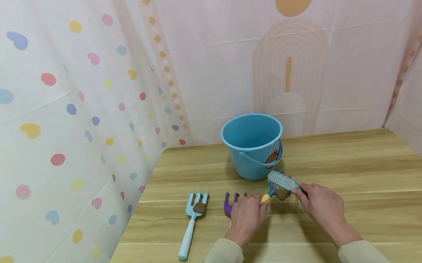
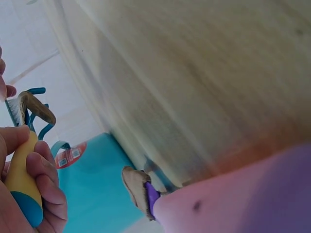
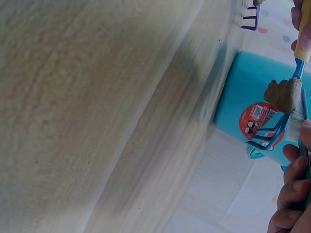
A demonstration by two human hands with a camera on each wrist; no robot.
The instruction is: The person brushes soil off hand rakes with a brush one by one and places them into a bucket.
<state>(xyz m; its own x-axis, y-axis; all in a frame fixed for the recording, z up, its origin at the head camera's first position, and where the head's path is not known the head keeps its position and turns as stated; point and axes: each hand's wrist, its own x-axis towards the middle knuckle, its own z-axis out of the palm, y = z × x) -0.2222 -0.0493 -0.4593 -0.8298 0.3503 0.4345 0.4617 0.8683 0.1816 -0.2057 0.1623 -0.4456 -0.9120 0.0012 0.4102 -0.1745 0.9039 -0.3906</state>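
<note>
Yellow and blue, the rake (image 2: 30,145) sits gripped in the left hand (image 1: 247,214); the right hand (image 1: 324,206) grasps a brush (image 1: 282,181), bristles (image 3: 295,126) against the rake's brown clump (image 3: 283,95).

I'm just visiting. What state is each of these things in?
Bucket: upright, handle lowered
Light-blue fork: lying down, brown lump on it
Purple fork: partly hidden by the left hand
Yellow-handled rake: held in the left hand, brown clump on it
Brush: held in the right hand, bristles facing the rake
</note>
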